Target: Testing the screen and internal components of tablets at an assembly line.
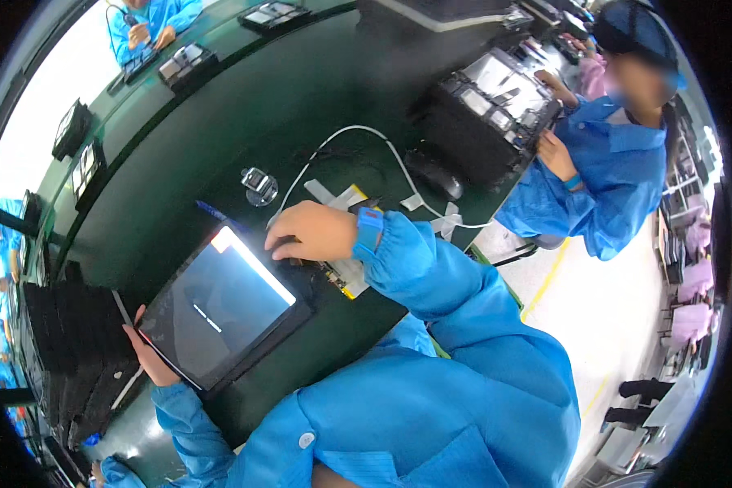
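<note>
A tablet (220, 297) with a lit, mostly grey screen lies tilted in front of me, on a dark base. My left hand (152, 358) grips its lower left edge, the fingers partly hidden behind it. Just off the tablet's upper right edge hovers my right hand (315, 231), thumb and forefinger apart with a gap between them. A white cable (366, 128) loops over the table and runs down beside those fingers; whether they touch it I cannot tell. Partly under my right wrist are a yellow-edged battery and circuit part (346, 281).
A small clear-based device (259, 185) and a blue pen (211, 210) lie beyond the tablet. Black trays (77, 350) are stacked at left. On the right, a co-worker in blue (602, 163) handles a black box of parts (496, 102); a black mouse (435, 173) lies nearer.
</note>
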### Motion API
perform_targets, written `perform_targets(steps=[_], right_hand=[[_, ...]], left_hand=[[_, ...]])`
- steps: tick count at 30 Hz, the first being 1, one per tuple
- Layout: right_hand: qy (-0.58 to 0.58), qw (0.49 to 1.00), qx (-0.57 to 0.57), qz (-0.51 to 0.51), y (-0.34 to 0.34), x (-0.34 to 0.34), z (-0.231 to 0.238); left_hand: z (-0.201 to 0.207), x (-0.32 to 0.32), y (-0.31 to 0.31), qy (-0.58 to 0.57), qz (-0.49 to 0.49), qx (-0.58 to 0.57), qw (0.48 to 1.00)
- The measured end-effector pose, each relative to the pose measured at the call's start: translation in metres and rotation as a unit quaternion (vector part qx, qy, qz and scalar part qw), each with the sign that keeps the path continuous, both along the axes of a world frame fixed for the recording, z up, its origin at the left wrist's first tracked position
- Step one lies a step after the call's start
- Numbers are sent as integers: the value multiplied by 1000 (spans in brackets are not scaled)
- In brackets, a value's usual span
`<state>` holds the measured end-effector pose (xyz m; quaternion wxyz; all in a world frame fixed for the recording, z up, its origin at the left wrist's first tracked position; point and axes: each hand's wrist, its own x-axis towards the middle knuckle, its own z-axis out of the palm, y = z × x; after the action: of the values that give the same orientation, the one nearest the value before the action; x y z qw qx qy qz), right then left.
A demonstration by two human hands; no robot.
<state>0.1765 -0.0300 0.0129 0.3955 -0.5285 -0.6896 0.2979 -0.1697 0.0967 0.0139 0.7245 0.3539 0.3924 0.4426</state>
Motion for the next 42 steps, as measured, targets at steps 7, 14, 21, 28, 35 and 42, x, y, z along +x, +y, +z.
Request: perform_targets(steps=[7, 14, 21, 28, 35, 42], right_hand=[[-296, 847, 206, -391, -86, 77, 11], [-353, 824, 107, -431, -132, 85, -17], [-378, 775, 108, -495, -124, 95, -31], [-365, 792, 111, -477, -127, 97, -33], [-364, 803, 126, -455, -107, 79, -12], [-205, 964, 147, -83, 27, 26, 30]], left_hand=[[-7, -9, 1, -21, -37, -5, 999], [-9, -11, 7, -20, -48, -4, 999], [-9, -17, 6, -25, -79, 21, 996], [-4, -8, 1, -47, -49, -18, 998], [1, -5, -6, -48, -54, -3, 997], [0, -1, 1, -18, -21, -30, 999]])
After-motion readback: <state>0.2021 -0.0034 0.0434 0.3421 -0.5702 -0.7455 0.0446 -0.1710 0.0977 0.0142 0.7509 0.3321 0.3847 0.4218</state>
